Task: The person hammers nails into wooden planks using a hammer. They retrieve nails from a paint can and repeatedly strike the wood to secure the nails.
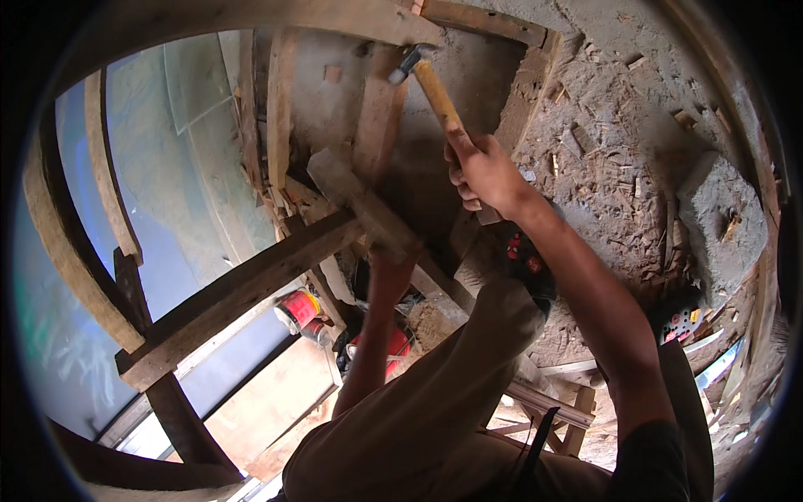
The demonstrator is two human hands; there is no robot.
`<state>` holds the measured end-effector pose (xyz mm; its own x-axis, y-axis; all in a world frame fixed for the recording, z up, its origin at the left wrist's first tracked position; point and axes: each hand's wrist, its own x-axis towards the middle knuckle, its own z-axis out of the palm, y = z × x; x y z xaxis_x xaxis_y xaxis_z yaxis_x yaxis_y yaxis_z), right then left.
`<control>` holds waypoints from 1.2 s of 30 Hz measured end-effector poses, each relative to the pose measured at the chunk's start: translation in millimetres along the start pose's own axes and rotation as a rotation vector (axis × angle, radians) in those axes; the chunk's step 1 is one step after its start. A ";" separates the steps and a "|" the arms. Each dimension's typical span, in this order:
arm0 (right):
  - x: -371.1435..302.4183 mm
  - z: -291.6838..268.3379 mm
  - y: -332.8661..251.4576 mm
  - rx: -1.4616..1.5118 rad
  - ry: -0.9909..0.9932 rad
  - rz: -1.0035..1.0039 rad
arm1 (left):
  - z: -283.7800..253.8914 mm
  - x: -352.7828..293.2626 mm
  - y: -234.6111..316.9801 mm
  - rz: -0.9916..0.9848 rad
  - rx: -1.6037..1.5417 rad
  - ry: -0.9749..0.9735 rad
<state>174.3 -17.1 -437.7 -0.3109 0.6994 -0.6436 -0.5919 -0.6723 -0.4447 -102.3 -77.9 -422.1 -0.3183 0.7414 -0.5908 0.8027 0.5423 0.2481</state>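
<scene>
My right hand [489,174] is closed around the handle of a claw hammer [439,96]. The hammer is raised, its metal head up and to the left over the wooden frame. Below and to the left, my left hand [395,261] is closed on a short wooden board [372,213] that slants down to the right. This board meets the end of a long dark timber beam [242,280] coming from the left. Shadow hides part of my left fingers. My bent knee [506,309] is close to the board's lower end.
Wood chips and rubble cover the ground [602,176] on the right, where a rough concrete chunk [723,226] lies. Upright and curved-looking timbers [96,167] stand on the left. A red paint can [299,309] sits below the beam. A small wooden stand [577,418] is behind my legs.
</scene>
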 end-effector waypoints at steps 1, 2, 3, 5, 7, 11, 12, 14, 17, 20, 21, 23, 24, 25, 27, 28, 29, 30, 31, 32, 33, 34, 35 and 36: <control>-0.3 -8.2 -5.4 -0.013 0.003 -0.035 | -24.8 4.4 12.8 -0.075 0.008 -0.202; -4.8 -9.7 -3.6 -0.064 -0.038 -0.015 | -32.7 1.0 23.5 -0.084 0.023 -0.244; -9.1 -11.2 3.7 -0.109 -0.044 0.000 | -39.7 -2.0 36.0 -0.094 0.045 -0.290; -10.5 -4.5 18.6 -0.205 -0.070 0.035 | -45.5 -7.2 45.7 0.020 0.097 -0.080; -4.2 0.1 22.2 -0.117 -0.069 -0.024 | -6.9 -12.3 31.2 0.170 0.109 0.096; 10.0 10.1 36.1 -0.212 0.050 -0.254 | 24.9 3.5 11.2 0.344 0.168 0.270; 10.8 11.5 41.2 -0.305 0.076 -0.294 | 24.2 4.6 6.6 0.335 0.171 0.267; 12.4 0.1 36.8 -0.544 -0.002 -0.305 | 26.0 7.7 7.0 0.325 0.166 0.257; 7.5 -3.4 10.0 -0.413 0.067 -0.230 | 24.9 7.7 4.1 0.285 0.166 0.245; 28.4 -1.8 37.2 -0.344 0.213 -0.475 | 26.2 12.2 4.1 0.313 0.188 0.235; 45.4 -6.0 63.4 -0.376 0.270 -0.622 | 27.2 11.7 12.1 0.281 0.178 0.216; 36.3 -6.7 65.1 -0.743 0.135 -0.846 | 24.1 4.6 26.5 0.205 0.154 0.186; 28.0 -11.5 67.1 -0.651 0.078 -0.587 | 25.6 5.5 25.7 0.215 0.156 0.191; 24.1 -7.5 57.4 -0.553 0.069 -0.474 | 21.7 3.1 22.8 0.217 0.159 0.212; 16.8 -6.0 41.4 -0.357 0.101 -0.250 | 20.3 3.0 15.9 0.225 0.157 0.233; 16.1 -4.6 30.2 -0.224 0.151 -0.272 | 21.7 6.1 16.4 0.236 0.151 0.230; 15.1 -2.3 24.2 -0.091 0.199 -0.293 | 22.1 7.3 15.9 0.245 0.145 0.229; 14.3 0.9 24.5 -0.127 0.204 -0.266 | 21.2 5.3 13.8 0.249 0.146 0.249; 14.0 -1.3 24.2 -0.192 0.158 -0.251 | 23.0 2.4 18.5 0.260 0.143 0.266; 13.5 -4.0 24.8 -0.258 0.110 -0.235 | 23.0 -0.9 22.8 0.269 0.140 0.284; 13.7 -5.6 25.3 -0.324 0.061 -0.220 | 15.4 -5.1 24.7 0.285 0.224 0.258; 14.6 -6.6 24.3 -0.424 0.055 -0.244 | -0.3 -9.5 27.7 0.301 0.314 0.233; 15.7 -8.8 25.3 -0.530 0.057 -0.265 | -13.1 -9.9 32.3 0.320 0.397 0.201; 16.5 -11.5 25.5 -0.584 0.061 -0.286 | -26.1 -5.8 40.2 0.373 0.345 0.190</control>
<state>162.7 -25.6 -466.8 -0.1481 0.8666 -0.4765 -0.1379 -0.4952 -0.8578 -81.4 -50.1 -388.7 -0.0399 0.9347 -0.3531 0.9874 0.0909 0.1293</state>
